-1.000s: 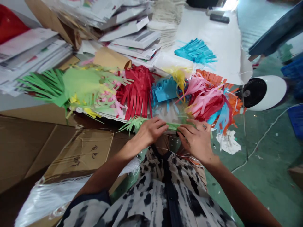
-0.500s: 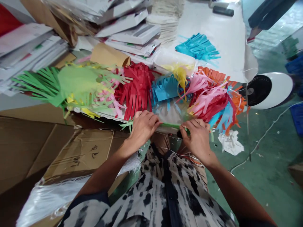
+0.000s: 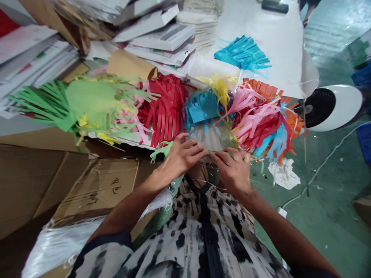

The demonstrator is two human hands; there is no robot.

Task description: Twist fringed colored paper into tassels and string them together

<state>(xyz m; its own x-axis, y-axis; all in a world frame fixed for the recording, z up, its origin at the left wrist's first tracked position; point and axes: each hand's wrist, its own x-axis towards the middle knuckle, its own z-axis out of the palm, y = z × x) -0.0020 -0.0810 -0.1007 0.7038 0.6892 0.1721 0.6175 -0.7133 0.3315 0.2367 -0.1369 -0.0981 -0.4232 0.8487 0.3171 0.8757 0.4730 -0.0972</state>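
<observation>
My left hand [image 3: 185,156] and my right hand [image 3: 232,168] are close together at the table's front edge, fingers bent over a narrow roll of green tissue paper. Light-green paper fringe [image 3: 161,151] sticks out to the left of my left hand. Most of the roll is hidden under my fingers. Just beyond lies a blue fringed paper piece [image 3: 204,110] with a yellow tassel [image 3: 220,92] over it. Red fringed paper [image 3: 169,110] rests to the left, and pink tassels [image 3: 255,112] lie to the right.
Green fringed paper [image 3: 92,96] spreads across the left of the table. Stacked white packets [image 3: 162,36] stand behind, with turquoise fringe [image 3: 243,54] farther back. A cardboard box [image 3: 107,189] is below left. A black-and-white round object [image 3: 333,108] and a cable [image 3: 327,166] are at right.
My hands have drawn closer together along the green paper, the right one moving left and the left one slightly right. A person's dark-clothed limb at upper right has mostly left the view.
</observation>
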